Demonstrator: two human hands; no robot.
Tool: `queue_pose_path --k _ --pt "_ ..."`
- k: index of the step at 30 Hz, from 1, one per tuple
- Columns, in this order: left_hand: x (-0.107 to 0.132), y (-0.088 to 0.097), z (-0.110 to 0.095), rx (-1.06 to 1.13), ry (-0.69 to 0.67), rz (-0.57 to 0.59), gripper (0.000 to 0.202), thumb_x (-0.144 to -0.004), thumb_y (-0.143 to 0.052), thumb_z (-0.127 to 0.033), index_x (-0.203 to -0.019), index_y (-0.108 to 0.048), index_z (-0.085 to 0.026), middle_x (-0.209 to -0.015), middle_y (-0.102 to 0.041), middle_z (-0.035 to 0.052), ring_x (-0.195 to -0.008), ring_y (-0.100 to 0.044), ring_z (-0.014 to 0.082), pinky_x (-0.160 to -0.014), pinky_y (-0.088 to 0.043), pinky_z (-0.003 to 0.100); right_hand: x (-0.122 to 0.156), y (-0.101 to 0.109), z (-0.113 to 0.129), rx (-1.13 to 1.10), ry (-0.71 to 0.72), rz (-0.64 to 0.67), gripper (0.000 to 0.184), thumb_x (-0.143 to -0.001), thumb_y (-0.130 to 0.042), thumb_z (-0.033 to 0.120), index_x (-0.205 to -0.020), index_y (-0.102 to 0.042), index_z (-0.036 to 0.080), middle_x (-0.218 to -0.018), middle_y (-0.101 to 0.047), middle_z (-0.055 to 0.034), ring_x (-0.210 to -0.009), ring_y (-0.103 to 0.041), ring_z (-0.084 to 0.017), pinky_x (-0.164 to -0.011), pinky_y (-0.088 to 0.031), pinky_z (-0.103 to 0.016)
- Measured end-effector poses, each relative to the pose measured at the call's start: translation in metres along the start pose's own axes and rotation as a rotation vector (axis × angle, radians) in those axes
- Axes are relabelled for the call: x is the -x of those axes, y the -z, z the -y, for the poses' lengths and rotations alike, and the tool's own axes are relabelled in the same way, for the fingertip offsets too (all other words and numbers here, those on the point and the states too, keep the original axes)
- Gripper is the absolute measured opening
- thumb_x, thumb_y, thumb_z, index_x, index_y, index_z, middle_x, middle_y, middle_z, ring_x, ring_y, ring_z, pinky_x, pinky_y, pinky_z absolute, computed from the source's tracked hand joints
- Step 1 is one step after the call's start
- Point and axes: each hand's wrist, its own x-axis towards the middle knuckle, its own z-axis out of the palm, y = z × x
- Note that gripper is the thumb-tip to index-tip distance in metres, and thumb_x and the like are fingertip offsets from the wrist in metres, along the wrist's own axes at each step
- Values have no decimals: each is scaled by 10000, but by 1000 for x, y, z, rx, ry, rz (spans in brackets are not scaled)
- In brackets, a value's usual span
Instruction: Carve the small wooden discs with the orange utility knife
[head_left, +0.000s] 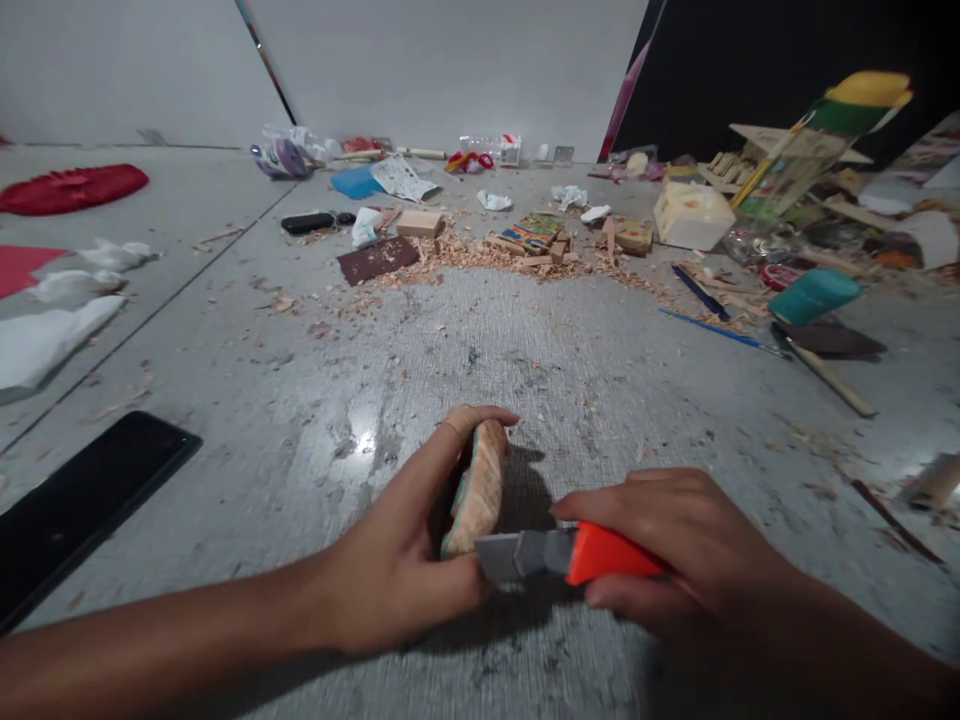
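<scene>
My left hand (397, 560) is closed around a small carved piece of wood (484, 485), pale on the side facing right and with a greenish edge along its left. Its index finger lies over the far end and its thumb is at the near end. In my right hand (675, 540) is a utility knife (611, 552) with an orange handle and a grey blade section. The blade points left, its tip by the near end of the wood and close to my left thumb. My left palm hides part of the wood.
Wood shavings (465, 255) and small blocks (420, 223) lie ahead on the grey floor. A black phone (90, 510) rests at left. On the right are a blue thin tool (712, 327), a teal object (816, 295), a wooden-handled tool (832, 380) and a leaning jar (787, 170).
</scene>
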Motion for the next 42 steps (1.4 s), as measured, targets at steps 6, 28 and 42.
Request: queue_pose_path --k 6,28,42 --pt "9 -6 4 21 -57 84 756 -980 -673 -251 -1655 -372 -407 -1373 -615 51 -1205 -618 276 -1036 -513 437 0 -5 4 74 55 -40 432 -1222 -354 526 -1236 -638 201 -944 -832 -34 -681 -732 -151 -617 -471 -332" --pt "-4 -5 15 -208 -273 -58 878 -745 -1011 -535 -1450 -553 -283 -1189 -724 79 -1018 -719 283 -917 -604 391 -1 -16 10 151 49 -187 438 -1214 -389 544 -1105 -672 229 -726 -724 31 -553 -612 -138 -555 -415 -332" --pt "-5 -15 -17 262 65 66 810 -758 -959 -273 -1460 -555 -283 -1225 -682 76 -1102 -699 278 -965 -594 415 -9 -4 13 131 12 -102 412 -1204 -449 508 -1153 -709 192 -748 -759 19 -599 -695 -139 -606 -439 -295"
